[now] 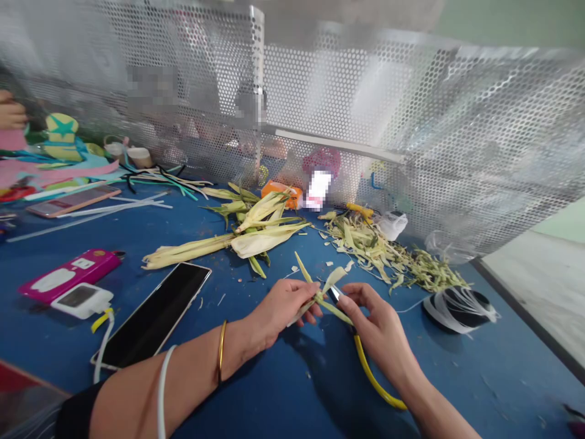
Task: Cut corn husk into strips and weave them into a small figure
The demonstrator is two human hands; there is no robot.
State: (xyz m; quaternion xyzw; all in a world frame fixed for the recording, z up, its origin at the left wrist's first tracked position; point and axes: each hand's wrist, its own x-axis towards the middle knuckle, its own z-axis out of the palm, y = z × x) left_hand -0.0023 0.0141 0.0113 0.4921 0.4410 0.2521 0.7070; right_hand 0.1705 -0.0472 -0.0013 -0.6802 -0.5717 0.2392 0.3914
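Note:
Between the thumb and fingers of my left hand [292,303] is a small tied piece of corn husk [320,295], its pale green strips sticking out several ways. My right hand [377,320] is closed around scissors with yellow handles [371,375]. Their metal blade [336,294] lies close against the husk strips; whether it touches them I cannot tell. Beyond my hands lies a pile of whole corn husks [269,235]. To the right of it is a heap of husk trimmings [379,250].
A spool of clear line [459,310] stands right. On the left lie a black-screened phone [158,311], a magenta case [70,274], a white device with cable [83,300] and another phone [75,201]. A perforated metal screen [333,91] borders the blue table [256,402]. Another person's hand [11,113] shows far left.

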